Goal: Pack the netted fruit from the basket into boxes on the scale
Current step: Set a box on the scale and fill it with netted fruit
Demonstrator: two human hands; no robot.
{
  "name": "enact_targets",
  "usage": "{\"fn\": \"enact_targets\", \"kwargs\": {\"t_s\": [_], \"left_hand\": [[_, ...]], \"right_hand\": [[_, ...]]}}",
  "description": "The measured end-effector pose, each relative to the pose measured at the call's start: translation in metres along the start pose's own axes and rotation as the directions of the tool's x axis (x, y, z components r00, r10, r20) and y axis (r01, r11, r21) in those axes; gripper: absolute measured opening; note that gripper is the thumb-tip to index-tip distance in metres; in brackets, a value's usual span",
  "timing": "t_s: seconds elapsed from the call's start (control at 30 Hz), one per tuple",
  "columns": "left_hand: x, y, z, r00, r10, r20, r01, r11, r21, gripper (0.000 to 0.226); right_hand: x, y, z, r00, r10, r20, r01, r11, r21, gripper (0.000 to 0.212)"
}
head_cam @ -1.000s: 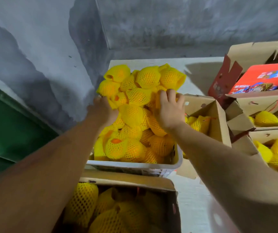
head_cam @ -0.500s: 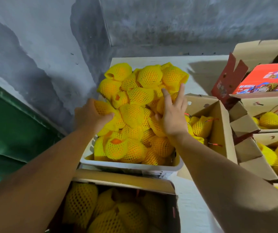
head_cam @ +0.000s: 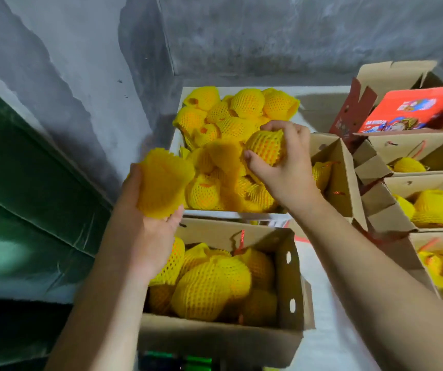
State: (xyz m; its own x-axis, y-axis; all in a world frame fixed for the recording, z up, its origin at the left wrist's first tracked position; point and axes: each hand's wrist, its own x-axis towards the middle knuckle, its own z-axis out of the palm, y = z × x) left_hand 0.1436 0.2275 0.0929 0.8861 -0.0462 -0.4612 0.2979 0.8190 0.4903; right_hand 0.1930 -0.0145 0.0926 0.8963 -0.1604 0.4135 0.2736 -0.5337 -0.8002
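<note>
Netted fruit (head_cam: 231, 135): each piece sits in a soft yellow foam mesh sleeve, matt and open-celled, with glossier orange skin showing through the holes; the basket (head_cam: 209, 213) beneath is smooth pale plastic. Cardboard box (head_cam: 284, 285): plain brown corrugated board, matt and slightly fibrous, with punched holes and a thin red cord handle, while the red carton (head_cam: 413, 108) behind has a glossy printed face. Wall (head_cam: 268, 36): rough grey cement, mottled and dull, beside a green sheet (head_cam: 22, 183) with a faint plastic sheen.

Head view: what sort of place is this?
Probably a small fruit-packing room: a basket heaped with netted fruit, rows of open cardboard boxes part-filled with it, and bare concrete walls.
</note>
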Motion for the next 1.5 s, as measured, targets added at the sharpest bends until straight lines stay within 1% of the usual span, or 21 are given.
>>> {"fn": "enact_targets", "kwargs": {"t_s": [0.07, 0.1, 0.13, 0.17, 0.2, 0.3, 0.37, 0.4, 0.43, 0.53, 0.6, 0.67, 0.73, 0.8, 0.93, 1.07, 1.17, 1.27, 1.37, 1.43, 1.5], "left_hand": [[-0.031, 0.001, -0.023, 0.985, 0.042, -0.167, -0.004, 0.975, 0.22, 0.072], [-0.05, 0.004, -0.033, 0.987, -0.047, -0.152, 0.064, 0.992, 0.107, 0.063], [-0.064, 0.01, -0.04, 0.996, -0.088, -0.035, 0.088, 0.996, 0.01, 0.051], [-0.075, 0.009, -0.047, 0.998, -0.024, 0.055, 0.015, 0.988, 0.154, 0.041], [-0.09, 0.011, -0.051, 0.994, 0.048, 0.101, -0.067, 0.978, 0.195, 0.04], [-0.123, 0.017, -0.06, 0.988, 0.094, 0.12, -0.109, 0.987, 0.122, 0.051], [-0.143, 0.017, -0.068, 0.988, 0.106, 0.111, -0.114, 0.991, 0.068, 0.059], [-0.151, 0.017, -0.074, 0.989, 0.088, 0.116, -0.096, 0.993, 0.067, 0.064], [-0.158, 0.016, -0.082, 0.991, 0.072, 0.114, -0.081, 0.994, 0.079, 0.067], [-0.179, 0.014, -0.101, 0.99, -0.009, 0.143, -0.018, 0.983, 0.184, 0.065], [-0.192, 0.012, -0.11, 0.974, -0.088, 0.209, 0.037, 0.971, 0.236, 0.058], [-0.203, 0.011, -0.118, 0.949, -0.147, 0.278, 0.071, 0.962, 0.266, 0.06], [-0.21, 0.012, -0.125, 0.93, -0.173, 0.324, 0.078, 0.956, 0.284, 0.062], [-0.213, 0.012, -0.133, 0.925, -0.169, 0.34, 0.048, 0.941, 0.336, 0.058], [-0.219, 0.012, -0.147, 0.93, -0.124, 0.347, -0.051, 0.89, 0.453, 0.066], [-0.231, 0.018, -0.151, 0.938, -0.059, 0.34, -0.099, 0.898, 0.428, 0.087], [-0.238, 0.023, -0.147, 0.958, 0.071, 0.277, -0.178, 0.906, 0.383, 0.071], [-0.247, 0.033, -0.142, 0.946, 0.139, 0.293, -0.237, 0.913, 0.332, 0.058], [-0.256, 0.043, -0.139, 0.919, 0.202, 0.338, -0.335, 0.852, 0.402, 0.048], [-0.259, 0.049, -0.14, 0.908, 0.222, 0.355, -0.374, 0.812, 0.448, 0.045], [-0.261, 0.056, -0.143, 0.918, 0.197, 0.345, -0.355, 0.796, 0.49, 0.054]], "right_hand": [[-0.042, -0.038, -0.004, 0.997, 0.052, 0.049, -0.058, 0.99, 0.131, 0.038], [-0.065, -0.053, -0.002, 0.992, 0.084, 0.091, -0.102, 0.972, 0.211, 0.034], [-0.088, -0.066, 0.001, 0.988, 0.099, 0.117, -0.127, 0.958, 0.259, 0.032], [-0.109, -0.075, 0.005, 0.988, 0.106, 0.111, -0.132, 0.958, 0.255, 0.031], [-0.128, -0.08, 0.009, 0.991, 0.11, 0.081, -0.125, 0.968, 0.218, 0.031], [-0.163, -0.079, 0.01, 0.992, 0.122, -0.008, -0.123, 0.991, -0.046, 0.042], [-0.175, -0.081, 0.006, 0.964, 0.23, 0.135, -0.15, 0.886, -0.438, 0.064], [-0.181, -0.086, 0.006, 0.937, 0.298, 0.184, -0.143, 0.805, -0.576, 0.073], [-0.189, -0.096, 0.007, 0.923, 0.33, 0.197, -0.142, 0.77, -0.623, 0.077], [-0.221, -0.139, 0.013, 0.952, 0.208, 0.224, -0.096, 0.899, -0.426, 0.075], [-0.251, -0.169, 0.025, 0.896, 0.164, 0.413, -0.129, 0.985, -0.111, 0.081], [-0.279, -0.19, 0.042, 0.81, 0.195, 0.553, -0.333, 0.929, 0.16, 0.088], [-0.295, -0.199, 0.056, 0.835, 0.261, 0.484, -0.435, 0.853, 0.29, 0.08], [-0.299, -0.203, 0.061, 0.862, 0.303, 0.407, -0.458, 0.809, 0.369, 0.07], [-0.3, -0.203, 0.059, 0.895, 0.288, 0.341, -0.415, 0.819, 0.397, 0.075], [-0.306, -0.21, 0.053, 0.878, 0.254, 0.407, -0.382, 0.884, 0.271, 0.09], [-0.307, -0.224, 0.048, 0.902, 0.16, 0.4, -0.242, 0.956, 0.164, 0.096], [-0.304, -0.247, 0.051, 0.884, 0.026, 0.466, -0.163, 0.953, 0.256, 0.083], [-0.302, -0.26, 0.05, 0.887, -0.024, 0.462, -0.139, 0.938, 0.316, 0.076], [-0.302, -0.258, 0.043, 0.838, -0.025, 0.545, -0.155, 0.947, 0.281, 0.09], [-0.302, -0.256, 0.037, 0.774, -0.042, 0.632, -0.092, 0.98, 0.178, 0.108]]}}
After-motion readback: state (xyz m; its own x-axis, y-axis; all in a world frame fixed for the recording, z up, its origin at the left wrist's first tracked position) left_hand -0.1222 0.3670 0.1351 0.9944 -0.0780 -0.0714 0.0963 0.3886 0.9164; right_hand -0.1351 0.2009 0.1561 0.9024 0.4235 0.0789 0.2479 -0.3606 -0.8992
